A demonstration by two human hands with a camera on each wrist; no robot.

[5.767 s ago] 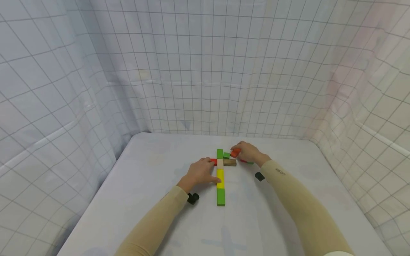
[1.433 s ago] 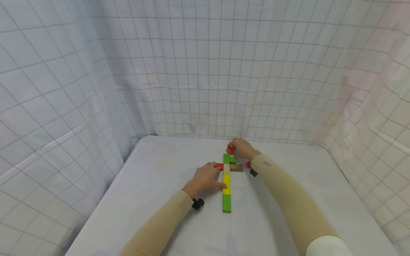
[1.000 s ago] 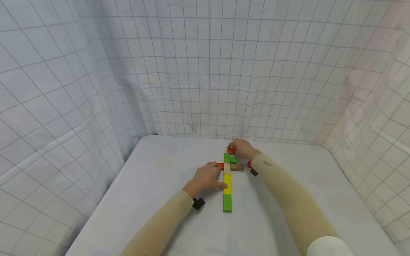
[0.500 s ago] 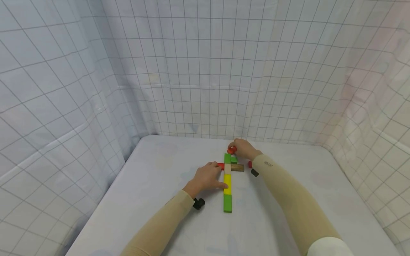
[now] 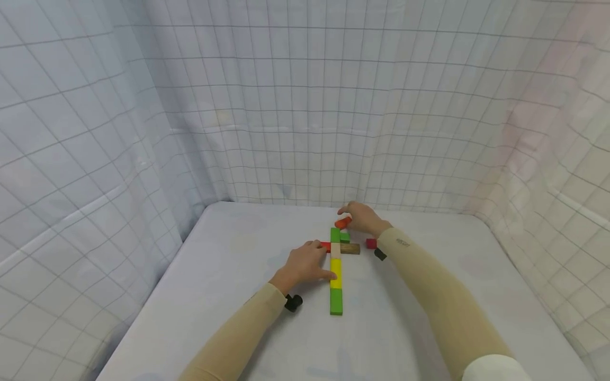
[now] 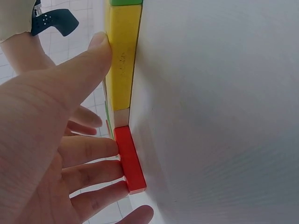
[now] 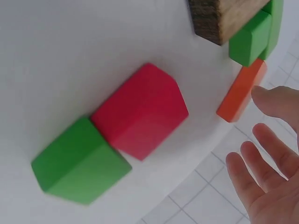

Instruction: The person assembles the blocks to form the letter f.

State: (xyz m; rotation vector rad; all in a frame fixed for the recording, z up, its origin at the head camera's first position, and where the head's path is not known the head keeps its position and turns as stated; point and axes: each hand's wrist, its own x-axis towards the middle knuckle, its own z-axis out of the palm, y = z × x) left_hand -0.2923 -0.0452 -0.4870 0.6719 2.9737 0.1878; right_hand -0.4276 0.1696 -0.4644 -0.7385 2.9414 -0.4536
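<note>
Blocks (image 5: 336,301) — 4 green (image 7: 84,161) | 2 red (image 7: 142,112) | 1 each: yellow (image 6: 123,58), orange (image 7: 238,95), brown (image 5: 351,248), pale (image 5: 335,251)

The yellow block (image 6: 122,56) is flecked with dark marks. Plain green is shared by 4 green blocks (image 5: 336,301); 3 plain warm tones are shown by the red block (image 6: 131,161), the crimson block (image 7: 142,109) and the orange block (image 7: 240,91). The brown block (image 5: 350,248) is streaked with dark grain, the pale block (image 5: 335,251) is coloured beige. The white curtain (image 5: 305,106) is crossed by dark grid lines; 1 of 2 tan sleeves (image 5: 429,286) is marked in dark print.
</note>
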